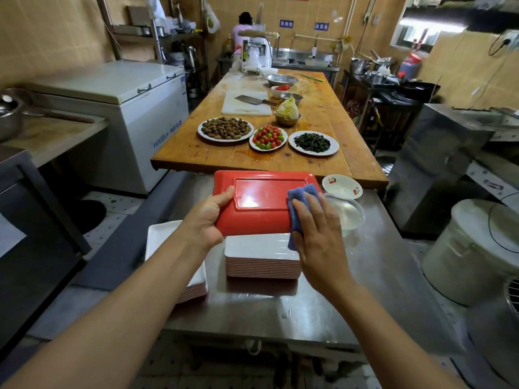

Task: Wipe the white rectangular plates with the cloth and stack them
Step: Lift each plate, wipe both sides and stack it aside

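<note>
- Above the steel desk (323,310), both forearms reach forward from the bottom corners, meeting over two stacks of plates.
- The left hand (209,217) grips the left short edge of a rectangular plate (261,203), thumb on top and fingers curled beneath; the plate is held tilted with its red underside facing the camera.
- The right hand (317,223) lies palm-down with fingers nearly straight, pressing a blue cloth (302,203) against the right part of that red underside.
- Directly below the held plate sits the centre stack (262,258) of rectangular plates, white faces up, red edges showing along the side.
- A second, left stack (179,265) stands just beside it, partly hidden by the left forearm.
- A clear plastic bowl (346,213) sits right of the held plate, with a small white dish (341,186) bearing a cherry pattern behind it.
- On the wooden desk (323,127) beyond, one round plate holds peanuts (226,127), another small tomatoes (268,137), a third dark greens (311,141).
- A metal bowl holds cabbage (287,109), and a cleaver (251,100) rests on a white cutting board (244,106).
</note>
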The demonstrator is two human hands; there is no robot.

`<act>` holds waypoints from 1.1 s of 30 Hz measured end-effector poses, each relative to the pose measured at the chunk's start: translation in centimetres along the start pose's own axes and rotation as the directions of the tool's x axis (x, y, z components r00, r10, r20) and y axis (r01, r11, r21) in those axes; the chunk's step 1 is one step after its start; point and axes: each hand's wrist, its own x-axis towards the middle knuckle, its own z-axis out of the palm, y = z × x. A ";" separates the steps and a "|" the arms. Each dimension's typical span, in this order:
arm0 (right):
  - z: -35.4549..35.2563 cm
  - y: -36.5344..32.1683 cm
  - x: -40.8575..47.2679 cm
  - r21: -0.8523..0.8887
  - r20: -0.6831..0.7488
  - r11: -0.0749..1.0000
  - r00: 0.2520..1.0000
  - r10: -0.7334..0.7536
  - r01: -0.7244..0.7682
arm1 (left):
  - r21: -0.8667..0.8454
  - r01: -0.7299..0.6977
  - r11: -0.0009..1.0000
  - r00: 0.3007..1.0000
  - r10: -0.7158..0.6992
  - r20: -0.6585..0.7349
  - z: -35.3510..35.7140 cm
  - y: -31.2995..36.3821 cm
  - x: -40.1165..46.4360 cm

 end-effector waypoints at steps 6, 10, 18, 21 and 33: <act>2.3 -5.6 0.6 -0.004 0.037 0.995 0.994 -0.099 0.099 | -0.092 -0.033 0.995 0.999 0.034 0.014 0.4 -1.6 -0.9; 3.2 -7.4 2.6 0.078 0.136 0.996 0.989 -0.059 0.048 | -0.098 -0.071 0.993 0.997 0.071 -0.008 -0.5 -1.9 -1.2; 4.5 -4.3 4.7 0.043 0.222 0.999 0.975 -0.029 0.020 | -0.032 -0.172 0.985 0.979 0.167 -0.115 -4.1 -0.6 -2.4; 5.1 -3.3 4.1 0.167 0.191 0.983 0.981 0.037 -0.069 | -0.048 -0.177 0.983 0.973 0.167 -0.158 -5.9 0.1 -2.9; 8.4 -5.2 4.1 0.491 0.225 0.780 0.922 0.316 -0.387 | -0.154 -0.142 0.978 0.958 0.097 -0.271 -12.5 1.0 -3.9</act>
